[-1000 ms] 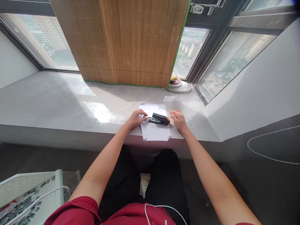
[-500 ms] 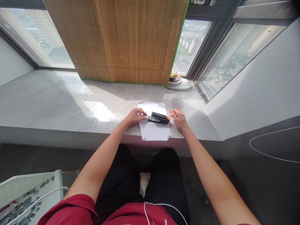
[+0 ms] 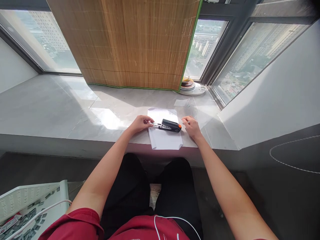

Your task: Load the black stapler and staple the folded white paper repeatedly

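Note:
A black stapler [image 3: 170, 125] with an orange end lies across a stack of white paper [image 3: 165, 139] on the grey stone sill [image 3: 75, 113]. My left hand [image 3: 140, 123] pinches the metal tip at the stapler's left end. My right hand [image 3: 191, 127] rests on the sill just right of the paper, its fingers curled, a small gap between it and the stapler's orange end.
A bamboo blind [image 3: 130, 43] hangs behind the sill. Stacked dishes [image 3: 191, 87] stand at the back right by the window. A white perforated tray [image 3: 22, 203] with small grey pieces and a white cable sits at lower left. A sloped white wall [image 3: 270, 96] bounds the right.
My left fingers have drawn the stapler's metal tip a little further out to the left. My right hand has barely moved; the view shifted slightly.

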Demonstrator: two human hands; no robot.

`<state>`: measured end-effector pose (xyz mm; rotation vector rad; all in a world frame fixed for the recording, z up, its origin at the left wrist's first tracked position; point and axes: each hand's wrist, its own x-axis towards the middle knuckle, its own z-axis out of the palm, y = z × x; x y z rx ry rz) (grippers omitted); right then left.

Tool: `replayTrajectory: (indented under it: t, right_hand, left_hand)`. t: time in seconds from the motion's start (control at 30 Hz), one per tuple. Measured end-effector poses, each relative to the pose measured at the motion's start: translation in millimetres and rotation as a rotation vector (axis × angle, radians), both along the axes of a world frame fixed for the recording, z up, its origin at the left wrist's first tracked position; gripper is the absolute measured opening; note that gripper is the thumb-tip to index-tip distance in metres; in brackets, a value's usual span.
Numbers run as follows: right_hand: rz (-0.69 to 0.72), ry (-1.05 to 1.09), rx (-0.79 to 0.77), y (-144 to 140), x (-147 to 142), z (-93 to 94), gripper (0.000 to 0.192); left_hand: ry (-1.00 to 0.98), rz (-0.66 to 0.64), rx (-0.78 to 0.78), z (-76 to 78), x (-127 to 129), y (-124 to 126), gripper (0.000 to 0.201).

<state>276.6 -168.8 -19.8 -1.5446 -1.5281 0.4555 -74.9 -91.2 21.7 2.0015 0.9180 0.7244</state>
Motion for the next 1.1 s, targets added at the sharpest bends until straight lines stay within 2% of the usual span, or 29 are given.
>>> replayTrajectory:
  t: [0.07,0.17,0.27,0.37,0.47,0.57,0.73,0.87,0.97,1.03,1.1]
  right_hand:
    - [-0.014,0.027,0.008,-3,-1,5.3,0.036]
    - [-0.022,0.056,0.125,-11,-10,17.3,0.035]
    - [0.186,0.008,0.15,-17,-32,25.3,0.028]
    - [0.334,-0.069,0.094,-16,-56,23.6,0.037]
    - [0.357,-0.047,0.118,-10,-66,17.6,0.036]
    - [0.383,0.007,0.136,-8,-63,14.2,0.036]
    - [0.393,0.007,0.129,-9,-58,14.6,0.036]
    - [0.377,-0.016,0.137,-11,-59,17.3,0.036]
    - [0.318,0.003,0.166,-14,-62,18.7,0.032]
    - [0.212,0.034,0.187,-17,-63,18.1,0.029]
    - [0.055,0.109,0.223,-17,-60,16.1,0.031]
  left_hand:
    - [-0.031,0.022,-0.02,-1.9,-4,-1,0.028]
    - [-0.071,0.046,-0.003,-5.5,-5,0,0.027]
    - [-0.079,0.065,0.039,-8.7,-1,2,0.025]
    - [-0.083,0.041,0.087,-11.1,10,2,0.023]
    - [-0.127,-0.042,0.144,-13.2,22,1,0.017]
    - [-0.112,-0.097,0.212,-12.5,33,4,0.016]
    - [0.101,-0.114,0.348,-5.2,49,12,0.027]
    - [0.125,-0.093,0.355,-4.9,51,11,0.026]
    - [0.053,-0.017,0.333,-9.1,44,11,0.024]
    - [-0.015,0.141,0.297,-12.6,39,14,0.018]
    - [-0.032,0.339,0.286,-16.3,36,20,0.022]
